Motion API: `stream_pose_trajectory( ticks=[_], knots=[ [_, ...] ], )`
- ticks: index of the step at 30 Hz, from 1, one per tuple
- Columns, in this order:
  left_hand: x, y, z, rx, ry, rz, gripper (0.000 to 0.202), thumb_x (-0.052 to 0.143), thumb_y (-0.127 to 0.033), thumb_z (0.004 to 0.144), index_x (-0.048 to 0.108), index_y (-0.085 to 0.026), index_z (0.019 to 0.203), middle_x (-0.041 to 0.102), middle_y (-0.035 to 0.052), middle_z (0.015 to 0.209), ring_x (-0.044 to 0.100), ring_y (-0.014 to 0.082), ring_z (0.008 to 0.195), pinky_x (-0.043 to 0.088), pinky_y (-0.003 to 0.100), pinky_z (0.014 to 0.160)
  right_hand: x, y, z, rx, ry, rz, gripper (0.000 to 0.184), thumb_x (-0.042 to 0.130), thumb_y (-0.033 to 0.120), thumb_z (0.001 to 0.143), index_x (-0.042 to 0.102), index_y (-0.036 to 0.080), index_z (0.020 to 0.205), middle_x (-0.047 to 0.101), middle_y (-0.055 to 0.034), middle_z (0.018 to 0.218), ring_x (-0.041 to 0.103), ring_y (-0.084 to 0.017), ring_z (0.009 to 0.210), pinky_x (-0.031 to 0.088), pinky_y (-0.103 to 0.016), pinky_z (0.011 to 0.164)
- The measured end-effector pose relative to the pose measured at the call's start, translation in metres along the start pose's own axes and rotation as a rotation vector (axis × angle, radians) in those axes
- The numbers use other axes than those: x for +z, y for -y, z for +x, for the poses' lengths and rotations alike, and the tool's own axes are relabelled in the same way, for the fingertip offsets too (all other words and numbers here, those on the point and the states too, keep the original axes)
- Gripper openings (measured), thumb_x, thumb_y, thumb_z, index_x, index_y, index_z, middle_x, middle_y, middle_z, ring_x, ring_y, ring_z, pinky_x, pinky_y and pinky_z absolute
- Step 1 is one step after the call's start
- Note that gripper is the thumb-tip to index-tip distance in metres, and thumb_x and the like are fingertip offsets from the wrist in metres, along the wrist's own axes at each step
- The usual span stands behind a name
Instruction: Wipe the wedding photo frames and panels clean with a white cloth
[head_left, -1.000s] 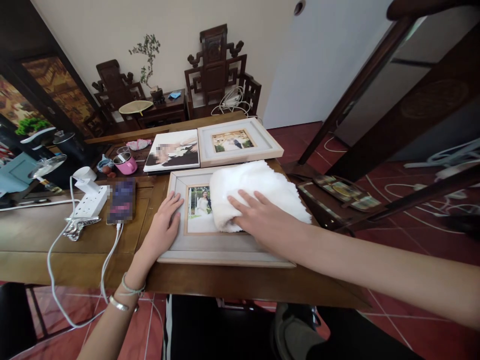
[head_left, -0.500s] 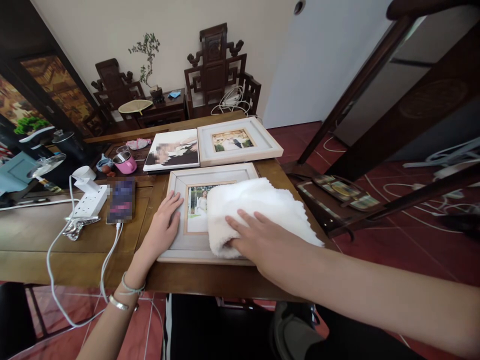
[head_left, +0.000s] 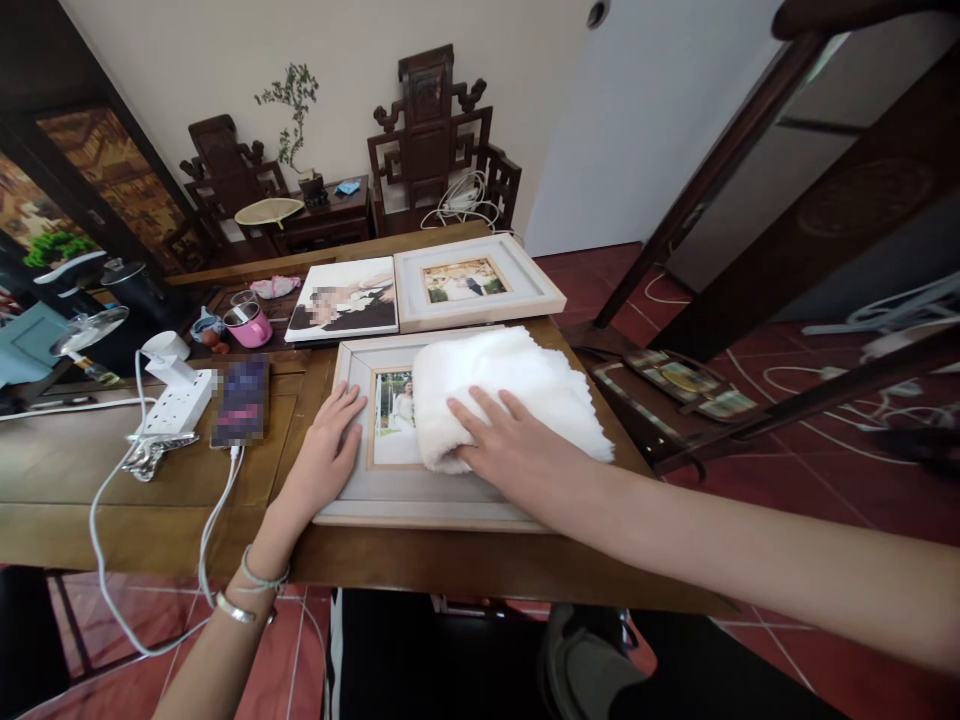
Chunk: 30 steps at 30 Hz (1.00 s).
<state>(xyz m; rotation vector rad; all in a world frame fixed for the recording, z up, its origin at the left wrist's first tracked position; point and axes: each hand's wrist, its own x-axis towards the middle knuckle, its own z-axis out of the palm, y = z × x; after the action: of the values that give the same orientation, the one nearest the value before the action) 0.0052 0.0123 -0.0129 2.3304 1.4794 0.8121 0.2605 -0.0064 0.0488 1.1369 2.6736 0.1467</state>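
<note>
A pale wooden picture frame (head_left: pixel 450 508) lies flat near the table's front edge, a photo (head_left: pixel 394 420) showing in its middle. Along the frame's left side rests my left hand (head_left: pixel 326 445), open, its fingers stretched over the rim. A fluffy white cloth (head_left: pixel 510 370) covers the frame's upper right part and some of the photo. My right hand (head_left: pixel 510 440) presses on this cloth from the front, fingers spread on top and thumb tucked into its fold.
Behind lie a second framed photo (head_left: pixel 480 310) and a photo panel (head_left: pixel 341 300). To the left are a phone (head_left: pixel 240 400) with its cable, a white power strip (head_left: pixel 180 400) and a pink mug (head_left: pixel 249 325). A dark wooden chair (head_left: pixel 675 300) stands at the right.
My right hand has slid the white cloth slightly away from me over the frame, baring more of the frame's front border. The left hand stays in place.
</note>
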Motion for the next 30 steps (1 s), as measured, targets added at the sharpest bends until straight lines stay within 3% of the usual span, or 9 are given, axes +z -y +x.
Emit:
stream_pose_trajectory(
  ticks=[4, 12, 20, 30],
  knots=[
    [-0.001, 0.000, 0.000, -0.005, 0.005, -0.008, 0.041, 0.041, -0.025, 0.096, 0.055, -0.015, 0.133, 0.049, 0.0143, 0.146, 0.030, 0.0242, 0.145, 0.026, 0.052, 0.119, 0.000, -0.002, 0.000, -0.004, 0.016, 0.024, 0.040, 0.065, 0.006, 0.078, 0.069, 0.013, 0.117, 0.040, -0.0242, 0.149, 0.037, -0.046, 0.135, 0.038, -0.057, 0.104],
    [-0.002, -0.002, 0.000, -0.016, 0.008, -0.018, 0.041, 0.042, -0.026, 0.096, 0.056, -0.015, 0.133, 0.049, 0.0141, 0.146, 0.030, 0.0242, 0.145, 0.025, 0.051, 0.119, 0.009, -0.009, 0.006, 0.011, -0.056, 0.001, 0.032, 0.059, 0.007, 0.082, 0.071, 0.014, 0.111, 0.041, -0.0225, 0.149, 0.037, -0.043, 0.136, 0.034, -0.057, 0.105],
    [-0.001, -0.001, 0.000, -0.004, 0.003, 0.002, 0.042, 0.041, -0.026, 0.096, 0.055, -0.013, 0.133, 0.049, 0.0152, 0.146, 0.030, 0.0243, 0.145, 0.026, 0.051, 0.119, -0.003, 0.002, -0.007, -0.047, 0.081, 0.077, 0.050, 0.073, 0.008, 0.069, 0.068, 0.014, 0.119, 0.037, -0.0263, 0.149, 0.030, -0.049, 0.137, 0.033, -0.061, 0.106],
    [-0.001, -0.001, 0.000, -0.011, 0.006, -0.004, 0.041, 0.041, -0.025, 0.096, 0.055, -0.014, 0.133, 0.049, 0.0143, 0.146, 0.030, 0.0240, 0.145, 0.025, 0.051, 0.119, 0.008, 0.007, -0.010, -0.047, -0.020, 0.009, 0.036, 0.068, 0.013, 0.078, 0.070, 0.016, 0.114, 0.043, -0.0241, 0.147, 0.037, -0.048, 0.134, 0.037, -0.060, 0.103]
  ],
)
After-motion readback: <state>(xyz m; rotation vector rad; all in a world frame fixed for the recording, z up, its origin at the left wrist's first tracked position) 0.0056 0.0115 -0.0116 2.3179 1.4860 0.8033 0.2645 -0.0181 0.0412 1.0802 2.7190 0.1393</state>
